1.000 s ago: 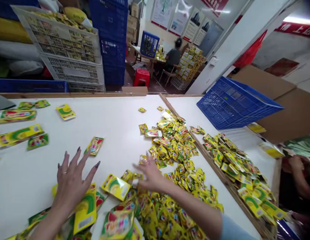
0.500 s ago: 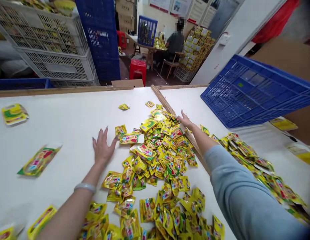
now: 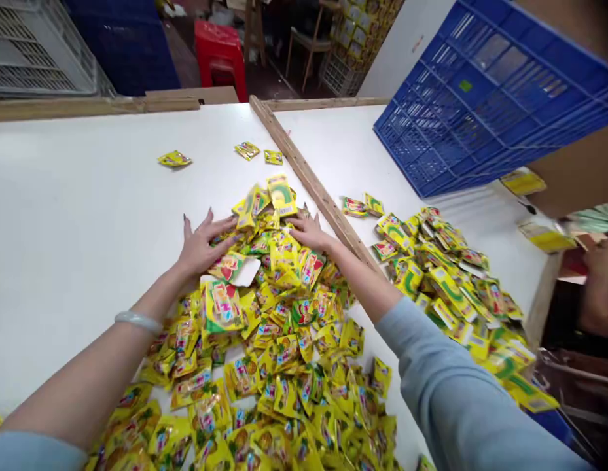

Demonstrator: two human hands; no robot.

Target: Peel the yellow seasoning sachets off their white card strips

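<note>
A person in light blue sleeves [image 3: 441, 366] leans both arms over a white tabletop [image 3: 78, 216], hands set on either side of the upper end of a broad pile of small yellow-and-green packets [image 3: 284, 386]. The left hand [image 3: 203, 248], a pale bangle [image 3: 138, 320] around its wrist, rests against the pile's left edge with fingers spread wide, some reaching in among the packets. The right hand [image 3: 308, 232] meets the opposite edge, its fingers also parted, though their tips are partly hidden; neither hand shows a packet gripped. The pile lies between the forearms and runs toward the person, with a yellow box [image 3: 281, 196] tilted on its far end, between the hands. Three loose packets [image 3: 247, 150] lie beyond it on the white surface. A wooden strip [image 3: 313, 180] divides the table to the right, and past it sits a second heap of yellow packs [image 3: 446, 281], near a tilted blue crate [image 3: 480, 98]. Another person's arm [image 3: 601, 261] shows at the right edge, while a red stool [image 3: 219, 55] stands beyond the table.
</note>
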